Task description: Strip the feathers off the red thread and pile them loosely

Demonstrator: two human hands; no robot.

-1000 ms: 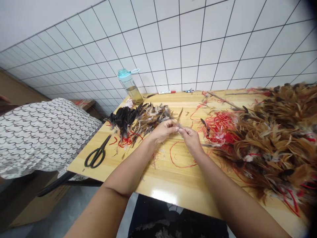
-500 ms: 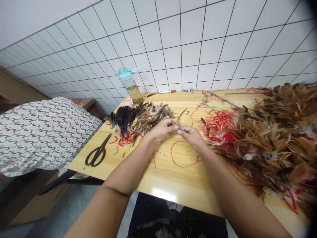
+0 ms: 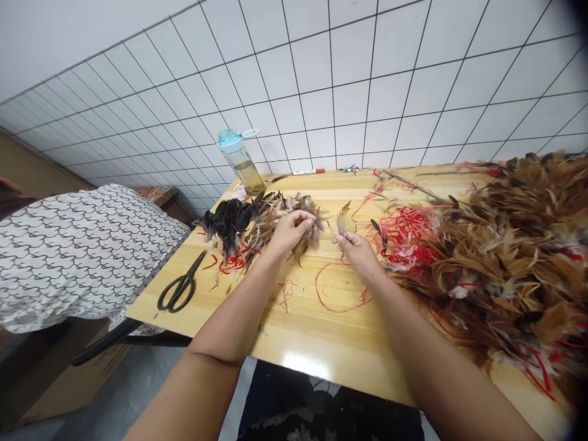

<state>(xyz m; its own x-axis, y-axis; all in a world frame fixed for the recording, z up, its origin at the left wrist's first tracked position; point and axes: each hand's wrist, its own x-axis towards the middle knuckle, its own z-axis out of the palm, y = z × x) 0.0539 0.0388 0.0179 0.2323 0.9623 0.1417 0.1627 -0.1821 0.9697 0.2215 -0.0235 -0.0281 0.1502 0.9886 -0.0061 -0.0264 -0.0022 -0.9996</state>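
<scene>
My right hand [image 3: 356, 250] pinches a small brown feather [image 3: 342, 219] between thumb and fingers, its tip pointing up. To the left, my left hand [image 3: 293, 231] is over the right edge of a pile of brown and grey feathers [image 3: 271, 214]. Its thumb and fingers are drawn together beside some blurred feathers, and what they grip is not clear. Black feathers [image 3: 227, 220] lie against the left side of that pile, with red strips [image 3: 234, 262] in front. A loop of red string [image 3: 340, 311] lies on the table below my hands.
A large heap of brown feathers [image 3: 514, 245] covers the table's right side, beside tangled red string [image 3: 411, 229]. Black scissors [image 3: 181, 288] lie at the left. A water bottle [image 3: 248, 171] and a marker [image 3: 307, 172] are near the wall. A person in patterned cloth [image 3: 92, 251] is at the left.
My hands have moved apart from where they met. My left hand has gone left to the feather pile; the feather in my right hand now shows upright.
</scene>
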